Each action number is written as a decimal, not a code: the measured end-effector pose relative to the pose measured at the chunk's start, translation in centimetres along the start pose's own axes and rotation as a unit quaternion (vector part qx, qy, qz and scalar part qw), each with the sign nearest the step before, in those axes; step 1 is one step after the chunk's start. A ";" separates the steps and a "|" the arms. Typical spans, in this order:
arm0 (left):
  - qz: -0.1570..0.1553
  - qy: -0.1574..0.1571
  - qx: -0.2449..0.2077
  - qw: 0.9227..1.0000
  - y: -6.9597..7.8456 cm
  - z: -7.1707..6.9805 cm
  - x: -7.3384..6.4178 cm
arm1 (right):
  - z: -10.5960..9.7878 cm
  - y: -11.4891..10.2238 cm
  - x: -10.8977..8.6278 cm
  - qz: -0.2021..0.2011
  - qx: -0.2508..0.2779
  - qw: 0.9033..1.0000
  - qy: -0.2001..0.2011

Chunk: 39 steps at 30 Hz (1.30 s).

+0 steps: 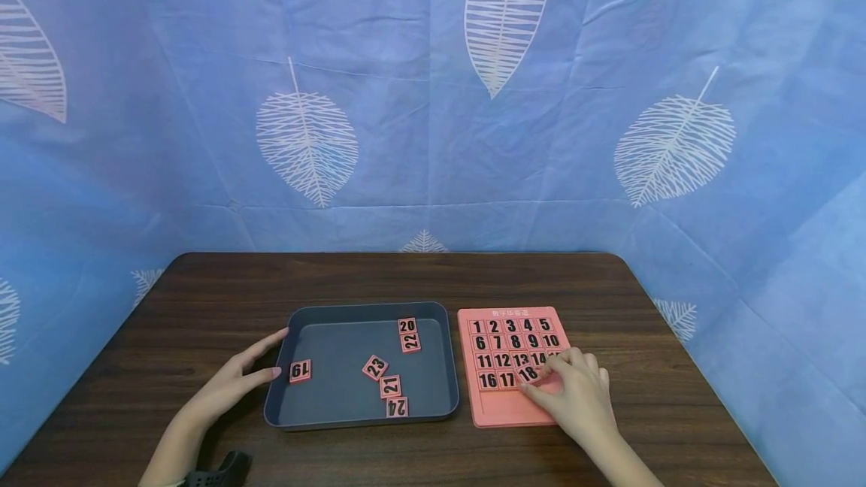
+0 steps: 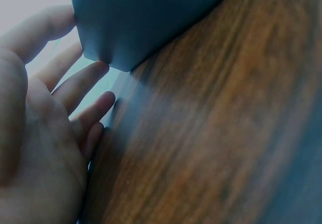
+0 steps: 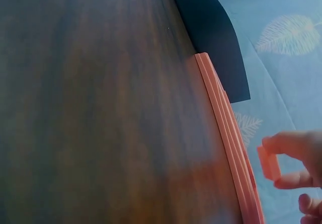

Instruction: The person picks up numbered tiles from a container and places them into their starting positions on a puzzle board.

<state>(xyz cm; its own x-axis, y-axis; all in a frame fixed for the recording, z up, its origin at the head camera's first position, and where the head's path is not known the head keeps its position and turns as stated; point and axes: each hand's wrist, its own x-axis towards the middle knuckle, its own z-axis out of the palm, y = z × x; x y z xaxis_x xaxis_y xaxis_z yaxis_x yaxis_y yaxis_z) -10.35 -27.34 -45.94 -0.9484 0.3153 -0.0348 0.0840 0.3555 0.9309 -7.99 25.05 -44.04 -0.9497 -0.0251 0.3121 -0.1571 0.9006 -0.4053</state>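
My right hand pinches a pink number tile marked 18 between thumb and fingertip. The tile is tilted over the pink puzzle board, beside tile 17. In the right wrist view, the pinched tile shows edge-on above the board. Rows of tiles from 1 to 17 lie on the board, 15 partly hidden by the hand. At the dark tray's left side, my left hand touches the rim with straight fingers. The left wrist view shows its fingertips against the tray's outer wall.
Inside the tray lie loose tiles: 19 at the left, 20 and 22 at the upper right, 23, 21 and 24 lower down. A brown wooden table carries everything, with a blue leaf-patterned cloth behind.
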 end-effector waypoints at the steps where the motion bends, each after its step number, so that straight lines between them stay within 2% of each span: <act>1: -0.001 0.000 0.000 1.000 0.0 0.0 0.0 | 0.0 0.1 -0.1 0.004 -0.003 1.000 -0.004; 11: -0.004 0.001 -0.001 1.000 0.1 -0.2 0.0 | 0.7 0.4 -0.4 0.026 -0.010 0.999 -0.033; 18: -0.003 -0.001 -0.003 1.000 0.2 -0.3 0.0 | 1.1 0.3 -0.3 0.014 -0.012 0.999 -0.031; 24: -0.006 -0.002 -0.003 1.000 0.2 -0.3 0.1 | 0.4 -0.2 0.1 -0.008 -0.045 0.999 -0.017; 27: -0.003 -0.004 -0.004 1.000 0.2 -0.4 0.2 | -0.1 -1.0 0.7 -0.029 -0.040 0.999 -0.002; 32: -0.007 -0.004 -0.001 1.000 0.2 -0.4 0.3 | 0.1 -3.5 1.9 -0.083 0.023 0.996 0.001; 35: -0.009 -0.003 0.002 1.000 0.2 -0.5 0.4 | 0.5 -5.1 2.6 -0.131 0.058 0.990 0.000; 39: -0.007 -0.003 0.006 1.000 0.2 -0.6 0.5 | 1.2 -7.2 3.8 -0.198 0.090 0.976 -0.020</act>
<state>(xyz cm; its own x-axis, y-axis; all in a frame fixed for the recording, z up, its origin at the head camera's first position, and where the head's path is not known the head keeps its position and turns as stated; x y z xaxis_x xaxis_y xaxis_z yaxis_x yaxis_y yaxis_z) -11.00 -27.60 -45.59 -0.9477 0.3152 -0.0499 0.0742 0.3699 0.9261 -10.77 17.95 -41.00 -0.8138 -0.3761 0.4430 -0.5559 0.7259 -0.4050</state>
